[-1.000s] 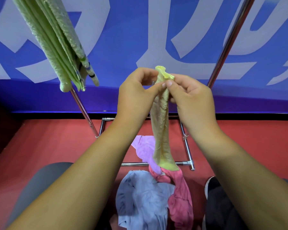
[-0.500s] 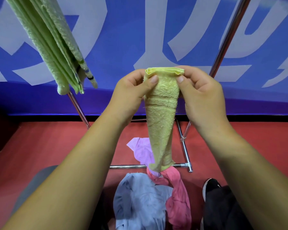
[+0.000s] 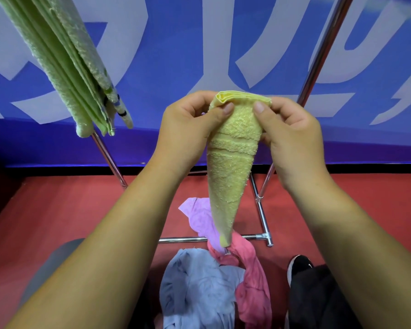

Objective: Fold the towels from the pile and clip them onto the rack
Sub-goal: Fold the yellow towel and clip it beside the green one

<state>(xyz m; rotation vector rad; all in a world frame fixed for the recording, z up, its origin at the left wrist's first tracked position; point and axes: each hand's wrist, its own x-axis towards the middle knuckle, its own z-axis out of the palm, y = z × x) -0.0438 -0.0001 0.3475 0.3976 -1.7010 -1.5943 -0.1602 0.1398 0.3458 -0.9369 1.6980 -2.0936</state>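
Now we hold the yellow towel (image 3: 233, 162) up in front of us, folded into a narrow strip that hangs down from its top edge. Our left hand (image 3: 188, 129) pinches the left end of that edge, thumb in front. Our right hand (image 3: 292, 134) pinches the right end the same way, so both are clamped on the cloth.

We judge the folding of this towel nearly done, since several layers sit stacked at the top. The next move calls for squaring those layers and lifting them to the rack (image 3: 323, 51), whose poles stand behind the yellow towel. We see no clip, so one hand will probably have to let go to fetch it, and the fold could slip open.

Just under the yellow towel's tip lies the pile (image 3: 199, 288) of grey-blue, pink and lilac cloths. They lie loose on the red floor (image 3: 69, 205); no basket or other container is in view.

Up and to the left of the yellow towel hangs a folded green towel (image 3: 64, 67); what holds it is out of view. Below and to the right of the yellow towel is a black shoe (image 3: 299, 267).
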